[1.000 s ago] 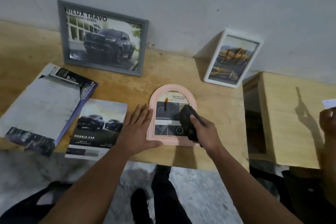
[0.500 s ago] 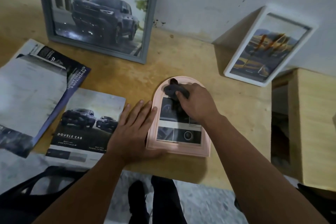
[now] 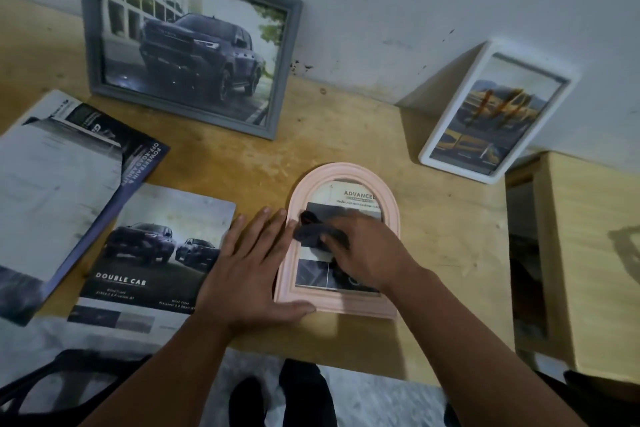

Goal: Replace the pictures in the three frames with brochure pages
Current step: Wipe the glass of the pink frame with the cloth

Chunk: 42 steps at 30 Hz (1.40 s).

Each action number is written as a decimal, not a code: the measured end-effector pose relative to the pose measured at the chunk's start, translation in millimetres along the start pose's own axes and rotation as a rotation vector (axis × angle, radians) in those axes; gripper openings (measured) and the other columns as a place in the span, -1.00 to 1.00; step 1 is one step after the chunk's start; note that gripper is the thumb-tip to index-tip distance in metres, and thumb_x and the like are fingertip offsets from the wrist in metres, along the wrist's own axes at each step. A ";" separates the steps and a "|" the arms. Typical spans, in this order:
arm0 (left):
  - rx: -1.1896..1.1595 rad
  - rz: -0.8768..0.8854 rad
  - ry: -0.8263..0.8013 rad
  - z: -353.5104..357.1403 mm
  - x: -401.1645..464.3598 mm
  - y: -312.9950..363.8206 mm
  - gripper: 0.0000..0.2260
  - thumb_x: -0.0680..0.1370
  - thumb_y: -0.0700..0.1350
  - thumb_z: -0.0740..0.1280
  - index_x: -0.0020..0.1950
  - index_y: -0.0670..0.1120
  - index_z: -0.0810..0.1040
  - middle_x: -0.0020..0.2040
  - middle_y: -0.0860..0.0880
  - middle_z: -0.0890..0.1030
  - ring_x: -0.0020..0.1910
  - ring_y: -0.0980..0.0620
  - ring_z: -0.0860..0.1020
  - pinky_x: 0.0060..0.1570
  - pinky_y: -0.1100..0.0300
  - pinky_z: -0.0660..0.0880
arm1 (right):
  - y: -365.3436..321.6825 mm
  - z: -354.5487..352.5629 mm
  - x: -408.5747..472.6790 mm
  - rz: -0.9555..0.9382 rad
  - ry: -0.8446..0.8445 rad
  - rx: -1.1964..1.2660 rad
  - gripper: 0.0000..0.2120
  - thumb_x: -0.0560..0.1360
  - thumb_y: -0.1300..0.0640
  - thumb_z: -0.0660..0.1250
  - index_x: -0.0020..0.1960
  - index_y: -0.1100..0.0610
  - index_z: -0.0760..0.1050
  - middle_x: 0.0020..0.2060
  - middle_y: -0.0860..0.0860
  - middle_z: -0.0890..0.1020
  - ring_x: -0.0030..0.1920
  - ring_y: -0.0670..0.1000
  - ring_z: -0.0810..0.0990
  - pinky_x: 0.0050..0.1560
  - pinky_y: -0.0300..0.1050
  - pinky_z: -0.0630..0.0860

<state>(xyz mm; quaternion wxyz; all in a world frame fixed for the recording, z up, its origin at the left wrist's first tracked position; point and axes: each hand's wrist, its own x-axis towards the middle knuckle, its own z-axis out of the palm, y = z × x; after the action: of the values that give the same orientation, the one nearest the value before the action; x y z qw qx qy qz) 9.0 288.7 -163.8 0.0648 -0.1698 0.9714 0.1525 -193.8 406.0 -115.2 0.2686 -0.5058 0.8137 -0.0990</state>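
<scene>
A pink arched frame [image 3: 393,215] lies flat on the wooden table, a brochure page headed "ADVANCED" behind its glass. My right hand [image 3: 367,253] presses a dark cloth [image 3: 310,230] against the middle of that glass. My left hand [image 3: 252,270] lies flat with spread fingers on the frame's left edge, thumb at its lower rim. A grey frame [image 3: 190,45] with a dark pickup page leans on the wall at the back left. A white frame [image 3: 495,111] with a yellow picture leans at the back right.
A "DOUBLE CAB" brochure page [image 3: 156,253] lies left of my left hand, more brochure pages [image 3: 59,184] further left. A wooden box [image 3: 588,253] stands on the right. The table's front edge [image 3: 346,364] runs below the frame, with my feet under it.
My right hand with the cloth went from the frame's right side up to its arch, then down to the middle of the glass. The left hand stayed on the frame's left edge.
</scene>
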 end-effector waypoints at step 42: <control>0.013 -0.017 0.033 0.2 -3.8 1.7 0.13 0.37 0.67 0.07 0.70 -0.07 0.03 0.70 -0.08 0.02 0.69 -0.08 -0.10 0.60 -0.26 0.02 | 2.5 -39.9 3.8 0.097 0.016 0.286 -0.75 0.55 0.20 0.40 0.17 0.01 0.71 0.03 -0.02 0.74 0.03 -0.02 0.67 0.17 -0.07 0.57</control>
<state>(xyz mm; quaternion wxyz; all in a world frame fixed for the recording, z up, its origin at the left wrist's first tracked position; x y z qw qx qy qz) 12.0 291.5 -162.8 0.0511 -0.1801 0.9719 0.1428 -218.5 399.4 -84.2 0.3361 -0.4217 0.8169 -0.2046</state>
